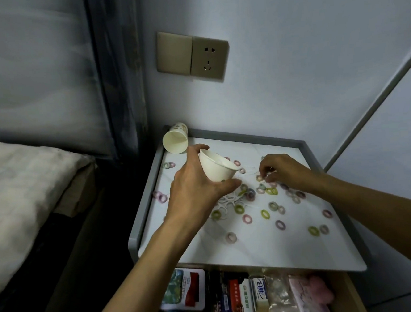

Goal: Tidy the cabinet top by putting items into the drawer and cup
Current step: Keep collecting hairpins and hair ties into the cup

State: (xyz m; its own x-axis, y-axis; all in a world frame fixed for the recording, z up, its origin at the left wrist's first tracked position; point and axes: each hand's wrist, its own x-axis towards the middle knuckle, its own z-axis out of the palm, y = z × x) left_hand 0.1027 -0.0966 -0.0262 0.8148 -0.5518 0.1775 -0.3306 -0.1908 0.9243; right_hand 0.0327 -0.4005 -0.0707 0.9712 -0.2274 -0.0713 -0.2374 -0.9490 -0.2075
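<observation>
My left hand (194,190) holds a white paper cup (216,167) tilted to the right above the white cabinet top (255,245). My right hand (284,171) pinches small hair ties (263,179) just right of the cup. Several small coloured hair ties (265,214) lie scattered over the top, along with a tangle of thin white bands (227,201). A second paper cup (175,141) lies on its side at the back left corner. The drawer (235,298) below stands open, filled with packets and boxes.
A grey raised rim (140,215) borders the cabinet top. A wall socket (191,56) sits above on the wall. A bed with a pale cover (18,195) is to the left, and a white panel (383,142) leans at the right.
</observation>
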